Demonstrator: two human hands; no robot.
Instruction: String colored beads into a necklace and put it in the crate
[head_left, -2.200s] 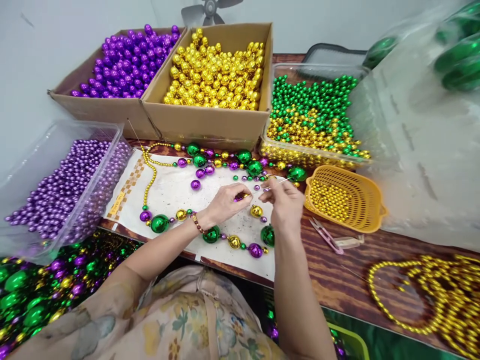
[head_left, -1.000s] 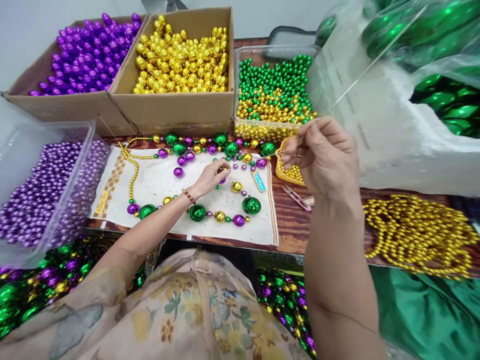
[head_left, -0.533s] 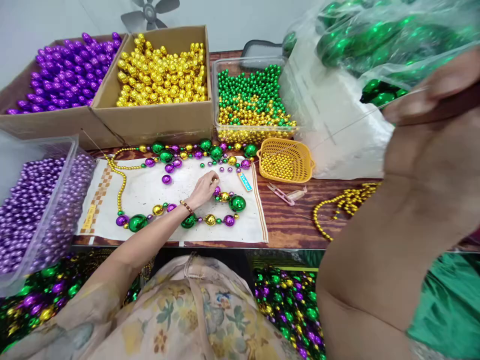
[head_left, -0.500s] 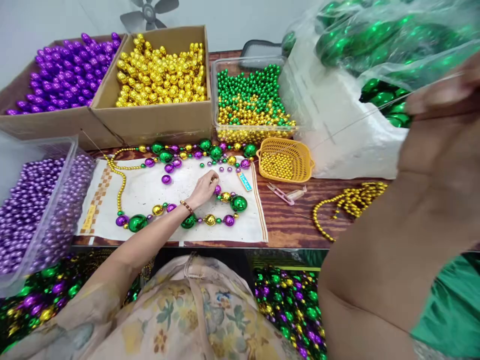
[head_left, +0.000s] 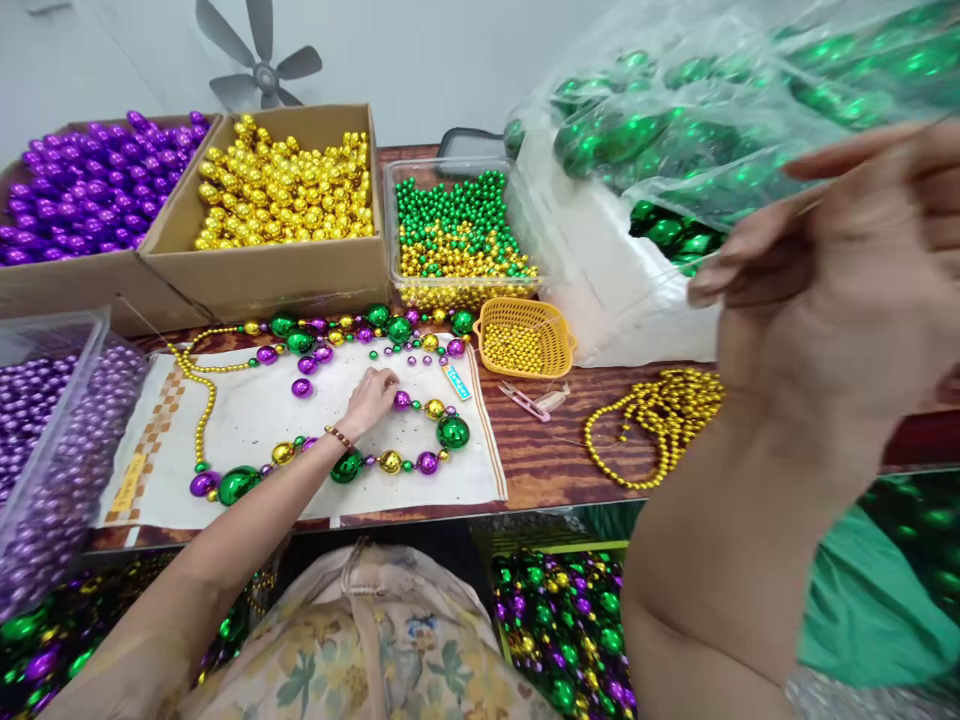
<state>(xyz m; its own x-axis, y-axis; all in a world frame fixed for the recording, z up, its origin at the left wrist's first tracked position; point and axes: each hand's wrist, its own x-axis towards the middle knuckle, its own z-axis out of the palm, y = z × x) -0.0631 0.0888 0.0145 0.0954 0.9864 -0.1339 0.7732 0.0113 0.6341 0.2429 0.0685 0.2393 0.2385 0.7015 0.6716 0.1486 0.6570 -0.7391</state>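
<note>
Purple, gold and green beads, shiny and mostly round, make up the string of beads [head_left: 390,461] that lies on a white towel [head_left: 259,420] in front of us. It runs down the towel's left side, along the near edge and under our forearm, then curls back at the right. Our left hand [head_left: 371,398] rests at that curled end with fingertips pressed together, just beside a purple bead [head_left: 402,400]; whatever lies between them is hidden. Our right hand [head_left: 825,240], large and blurred, is raised well off to the right, its fingers bent and seemingly pinching a thin thread [head_left: 660,281]. Between the hands, on the wooden table [head_left: 540,465], sits a yellow basket [head_left: 561,335] of small gold beads.

We judge the beads light and probably hollow, hard but easily dented, and slick enough to roll from a loose grip. The string should flop rather than hold its shape. The surest hold seems to be a pinch on the thread close against the last bead, without squeezing the big ones.
</note>
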